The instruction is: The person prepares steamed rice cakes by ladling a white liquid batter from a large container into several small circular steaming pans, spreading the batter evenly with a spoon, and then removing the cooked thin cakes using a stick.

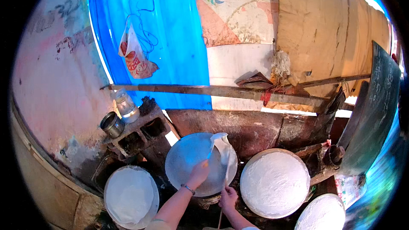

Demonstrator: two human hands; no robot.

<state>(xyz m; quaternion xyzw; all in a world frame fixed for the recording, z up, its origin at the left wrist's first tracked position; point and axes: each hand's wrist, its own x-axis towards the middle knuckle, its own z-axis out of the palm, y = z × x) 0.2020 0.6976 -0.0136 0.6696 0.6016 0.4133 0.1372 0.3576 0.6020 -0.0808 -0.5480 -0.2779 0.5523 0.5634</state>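
A large round metal pan (182,161) is in front of me. My right hand (228,198) grips a thin stick (227,174) at the pan's near right edge. A thin, limp white sheet (223,147) hangs along the stick's upper part, over the right side of the pan. My left hand (200,171), with a bracelet at the wrist, is above the middle of the pan, close to the sheet's left side. Something slim shows at its fingertips; whether the fingers hold it or the sheet's edge is unclear.
Left of the pan, a round tray (155,198) bears thin white sheets (129,195). Two white-surfaced rounds, one large (274,183) and one lower right (322,215), lie on the right. A metal cup (111,124) and a glass jar (126,105) stand on a hollow block (145,131).
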